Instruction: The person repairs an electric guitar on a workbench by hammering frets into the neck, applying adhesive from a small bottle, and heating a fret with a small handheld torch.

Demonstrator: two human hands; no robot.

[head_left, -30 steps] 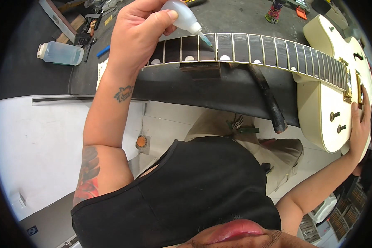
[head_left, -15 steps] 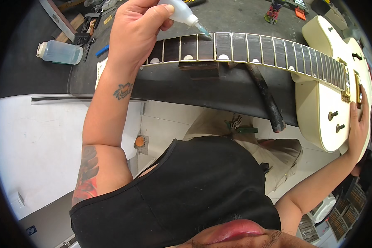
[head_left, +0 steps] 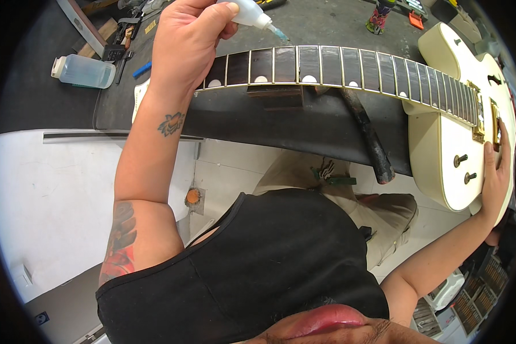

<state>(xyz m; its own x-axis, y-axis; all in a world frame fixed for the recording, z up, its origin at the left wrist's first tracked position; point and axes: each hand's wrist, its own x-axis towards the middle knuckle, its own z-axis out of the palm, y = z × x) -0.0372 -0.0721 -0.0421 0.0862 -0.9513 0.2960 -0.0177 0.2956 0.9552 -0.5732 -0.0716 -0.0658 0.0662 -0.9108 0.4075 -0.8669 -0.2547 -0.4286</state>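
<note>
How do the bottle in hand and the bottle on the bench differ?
The squeeze bottle is held in the left hand; the capped bottle sits untouched on the bench. The squeeze bottle narrows to a tip; the capped bottle has a broad cap. Both look translucent.

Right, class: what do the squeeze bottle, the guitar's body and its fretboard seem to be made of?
Squeeze bottle: probably soft plastic, smooth and translucent, judging by its cloudy look.
Guitar body: perhaps wood under glossy cream paint; highlights show the shine, any grain is hidden.
Fretboard: likely dark wood with a low sheen, given its faint grain-like streaks.
</note>
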